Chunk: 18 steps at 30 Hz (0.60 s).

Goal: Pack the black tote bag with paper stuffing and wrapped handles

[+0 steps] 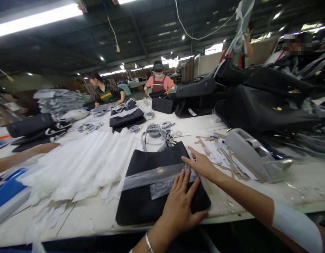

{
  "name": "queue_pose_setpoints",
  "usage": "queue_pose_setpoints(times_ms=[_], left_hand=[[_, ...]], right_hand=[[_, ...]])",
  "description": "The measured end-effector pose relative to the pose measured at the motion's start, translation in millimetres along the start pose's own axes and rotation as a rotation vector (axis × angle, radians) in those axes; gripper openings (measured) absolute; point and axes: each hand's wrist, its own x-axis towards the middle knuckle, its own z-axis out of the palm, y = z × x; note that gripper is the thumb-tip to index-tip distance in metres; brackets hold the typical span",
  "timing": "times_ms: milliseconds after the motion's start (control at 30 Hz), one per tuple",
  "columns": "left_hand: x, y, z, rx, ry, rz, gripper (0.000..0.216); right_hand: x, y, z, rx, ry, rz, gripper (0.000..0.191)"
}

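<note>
A white worktop [85, 223] is spanning a dim hall [72, 52]; on a near, black, leathery bag [137, 207], left hand [179, 202] is lying splayed, right hand [201, 163] resting, grip unclear.

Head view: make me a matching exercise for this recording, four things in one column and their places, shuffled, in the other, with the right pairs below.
Things
1. Nearest black bag
2. White sheets
3. Grey dispenser
4. Metal bracelet

Places
A. Around the wrist of the left hand
B. Right of the loose strips in the picture
C. Beneath the left hand
D. Left of the nearest black bag in the picture

Pairs: 1-C, 2-D, 3-B, 4-A
</note>
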Motion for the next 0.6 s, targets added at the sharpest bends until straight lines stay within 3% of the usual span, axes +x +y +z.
queue_pose_setpoints(times_ms=[100, 200, 333, 433, 533, 600], left_hand=[[1, 1, -1, -0.04, -0.023, -0.017, 0.101], [2, 3, -5, -0.08, -0.036, -0.029, 0.099], [-3, 6, -18, -0.117, -0.035, 0.017, 0.094], [-19, 1, -40, -0.079, 0.035, 0.048, 0.07], [-41, -12, -67, 0.09, 0.131, -0.027, 0.051], [-55, -23, -78, 0.208, 0.151, -0.115, 0.054]], right_hand=[[7, 4, 21, 0.021, 0.073, -0.04, 0.064], [15, 13, 24, -0.003, 0.01, -0.081, 0.049], [19, 19, 13, -0.014, -0.124, -0.16, 0.043], [11, 23, 2, -0.004, -0.163, -0.182, 0.045], [1, 33, -16, -0.016, -0.196, -0.211, 0.045], [-3, 39, -33, -0.085, -0.261, -0.203, 0.044]])
